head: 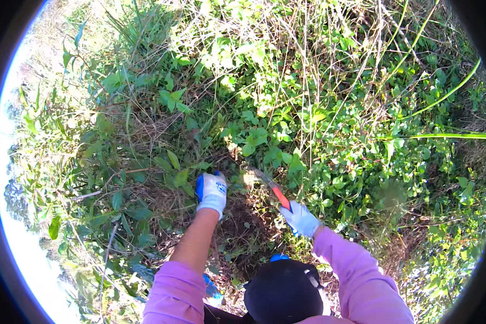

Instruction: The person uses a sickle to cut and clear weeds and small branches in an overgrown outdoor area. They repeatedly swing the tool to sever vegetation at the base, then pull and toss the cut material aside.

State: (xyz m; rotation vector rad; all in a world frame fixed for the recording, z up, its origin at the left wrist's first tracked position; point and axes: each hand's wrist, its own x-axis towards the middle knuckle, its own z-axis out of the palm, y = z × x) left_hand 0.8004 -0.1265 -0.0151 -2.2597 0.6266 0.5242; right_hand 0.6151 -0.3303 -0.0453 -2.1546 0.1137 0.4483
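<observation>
My right hand [301,220], in a white and blue work glove, grips the red handle of a sickle [281,197]. The blade points up and left, its tip lying among leaves and dry stems. To its left, my left hand [212,190] wears a matching glove and is low against the leafy weeds [178,174]. Its fingers curl away from view, so whether it holds stems cannot be told. Between and below the hands shows a patch of dark bare soil [245,222].
Dense green ground cover [340,162] spreads to the right, with long dry stalks [305,60] at the top. A thin woody stem [109,243] leans at the left. Blue footwear [213,289] and a black cap [283,289] are at the bottom.
</observation>
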